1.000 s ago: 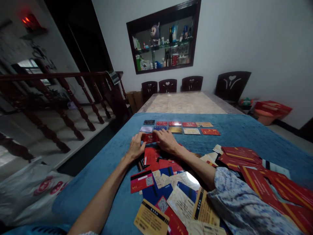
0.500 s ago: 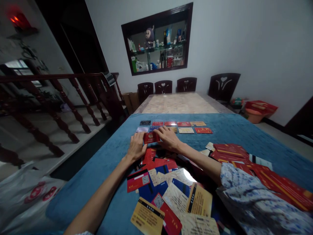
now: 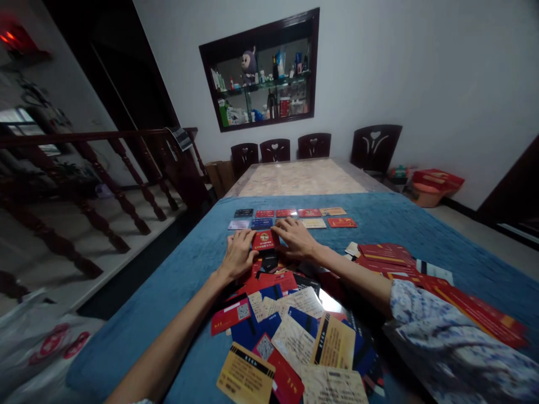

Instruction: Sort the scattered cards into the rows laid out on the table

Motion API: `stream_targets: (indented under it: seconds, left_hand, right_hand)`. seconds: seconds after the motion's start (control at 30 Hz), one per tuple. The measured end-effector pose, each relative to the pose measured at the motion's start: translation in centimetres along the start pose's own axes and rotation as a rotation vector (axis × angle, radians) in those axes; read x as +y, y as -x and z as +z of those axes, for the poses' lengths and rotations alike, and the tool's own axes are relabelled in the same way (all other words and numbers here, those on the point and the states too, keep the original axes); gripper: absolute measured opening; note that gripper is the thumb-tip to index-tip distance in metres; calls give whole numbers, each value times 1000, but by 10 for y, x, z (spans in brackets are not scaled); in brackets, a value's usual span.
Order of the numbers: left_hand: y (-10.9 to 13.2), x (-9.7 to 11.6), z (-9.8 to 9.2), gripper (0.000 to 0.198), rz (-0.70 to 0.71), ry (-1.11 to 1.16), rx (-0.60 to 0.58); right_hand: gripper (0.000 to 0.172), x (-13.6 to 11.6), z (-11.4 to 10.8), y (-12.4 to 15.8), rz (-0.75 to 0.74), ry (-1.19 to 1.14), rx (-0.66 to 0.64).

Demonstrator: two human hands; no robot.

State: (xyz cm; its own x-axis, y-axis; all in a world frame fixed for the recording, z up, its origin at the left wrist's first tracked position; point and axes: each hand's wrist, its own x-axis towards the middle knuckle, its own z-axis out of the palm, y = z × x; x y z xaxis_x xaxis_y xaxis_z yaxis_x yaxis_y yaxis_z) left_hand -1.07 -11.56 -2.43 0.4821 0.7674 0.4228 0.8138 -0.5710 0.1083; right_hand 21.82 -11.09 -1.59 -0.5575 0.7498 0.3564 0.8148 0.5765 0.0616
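My left hand [image 3: 238, 253] and my right hand [image 3: 297, 238] together hold a red card [image 3: 263, 240] flat just above the blue cloth [image 3: 177, 280], fingers on its left and right edges. Just beyond it lie two neat rows of cards [image 3: 295, 217] in red, blue, black and yellow. Below my hands spreads a loose pile of cards [image 3: 286, 325], many red, blue and cream. More red cards [image 3: 404, 261] lie to the right of my right forearm.
The blue cloth covers the near half of a long table; the bare marble top [image 3: 301, 177] runs beyond it to several dark chairs [image 3: 314, 145]. A wooden stair railing [image 3: 126, 168] stands at left. A white plastic bag [image 3: 37, 348] lies at lower left.
The view has swung slightly right. Both hands stay on the red card, which has turned to show its printed face and sits a little nearer the card rows.
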Motion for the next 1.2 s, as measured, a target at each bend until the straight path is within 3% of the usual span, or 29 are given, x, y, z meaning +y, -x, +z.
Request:
stream_targets:
  seconds: [0.43, 1.0, 1.2]
  left_hand:
    - [-19, 8, 6, 48, 15, 30, -43]
    - [-65, 37, 24, 41, 96, 80, -135]
    - [-85, 49, 31, 40, 100, 84, -176]
  right_hand:
    - [51, 23, -11, 6, -20, -38, -48]
    - [42, 70, -17, 27, 26, -17, -107]
    - [30, 87, -22, 32, 46, 3, -140]
